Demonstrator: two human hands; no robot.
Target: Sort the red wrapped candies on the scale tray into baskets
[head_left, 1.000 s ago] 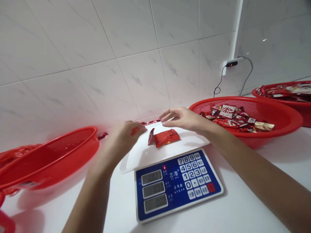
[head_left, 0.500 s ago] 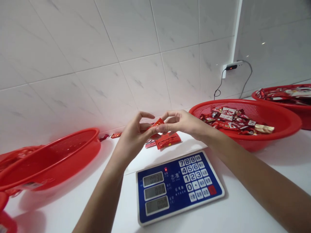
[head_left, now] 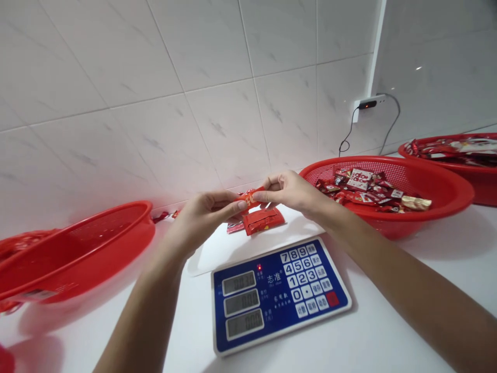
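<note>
A small red candy packet point(head_left: 249, 198) with yellow print is stretched between my two hands above the scale's pan. My left hand point(head_left: 207, 215) pinches its left end between thumb and fingers. At the other end, my right hand point(head_left: 285, 192) grips it the same way. Below them a larger red packet point(head_left: 264, 221) and a pinkish packet point(head_left: 234, 227) lie on the white pan point(head_left: 221, 252). In front of the pan, the blue keypad and display panel of the digital scale point(head_left: 279, 298) faces me.
On the right stands a red basket point(head_left: 435, 194) holding wrapped candies point(head_left: 363, 191), with another filled red basket point(head_left: 481, 173) behind it. A red basket point(head_left: 116, 248) with red packets is at left. Behind is a tiled wall point(head_left: 163, 129) with a power strip point(head_left: 368, 103).
My hands have moved slightly apart, and the packet between them now lies flatter with its print showing. The view has shifted a little, so the scale appears further left.
</note>
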